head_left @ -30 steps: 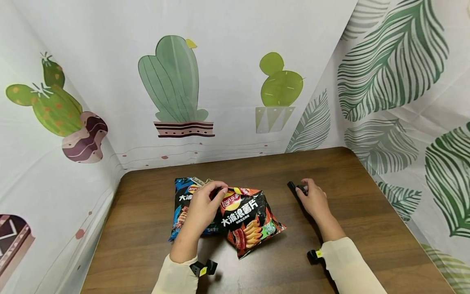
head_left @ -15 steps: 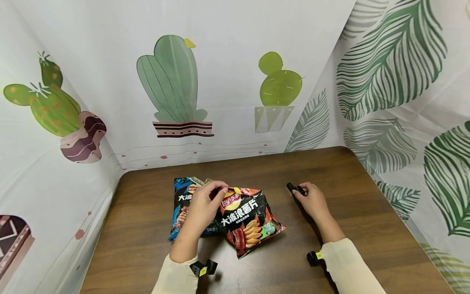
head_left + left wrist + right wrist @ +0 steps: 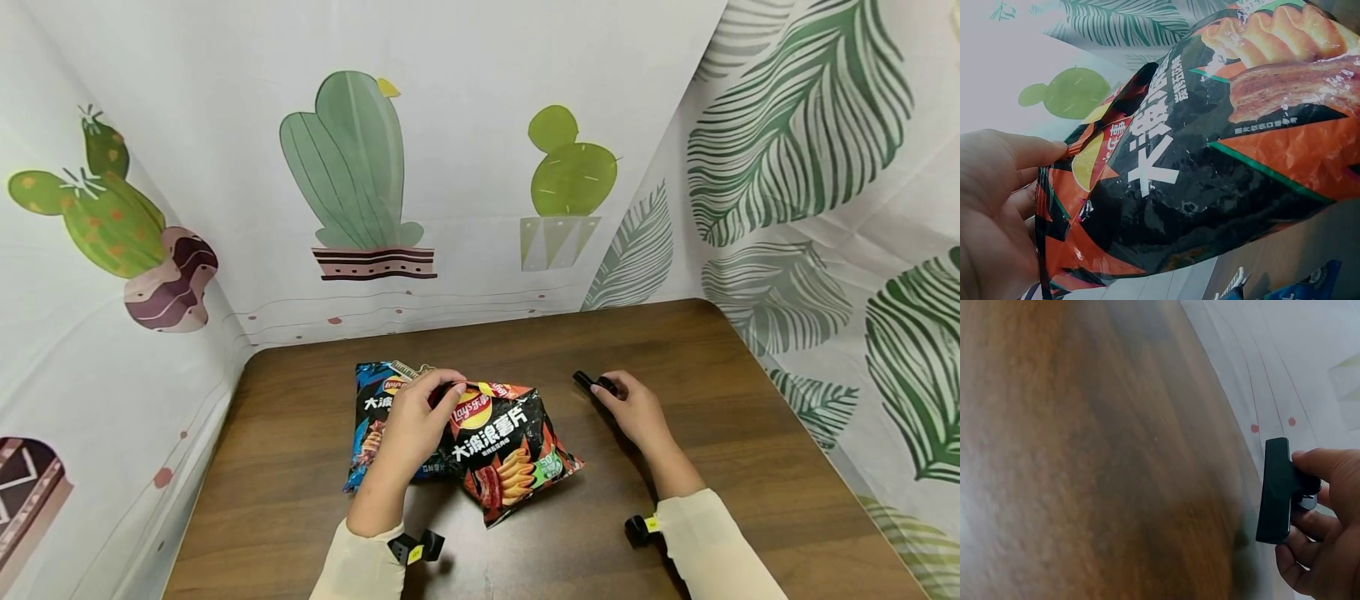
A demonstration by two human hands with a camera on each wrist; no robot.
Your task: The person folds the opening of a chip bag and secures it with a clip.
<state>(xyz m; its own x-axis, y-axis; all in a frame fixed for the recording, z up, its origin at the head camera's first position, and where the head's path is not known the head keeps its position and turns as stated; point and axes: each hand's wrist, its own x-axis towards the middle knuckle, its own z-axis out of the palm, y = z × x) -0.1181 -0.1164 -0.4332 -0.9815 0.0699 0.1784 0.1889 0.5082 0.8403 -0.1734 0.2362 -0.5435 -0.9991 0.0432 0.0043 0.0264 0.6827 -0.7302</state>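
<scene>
Left hand pinching the top edge of the red-and-black chip bag, thumb and fingers curled over the crimped seam. Bag lying on the brown table, overlapping a blue chip bag just to its left. Right hand gripping a black clip between thumb and fingers, held just above the table, to the right of the bags. Cactus-print curtain behind.
</scene>
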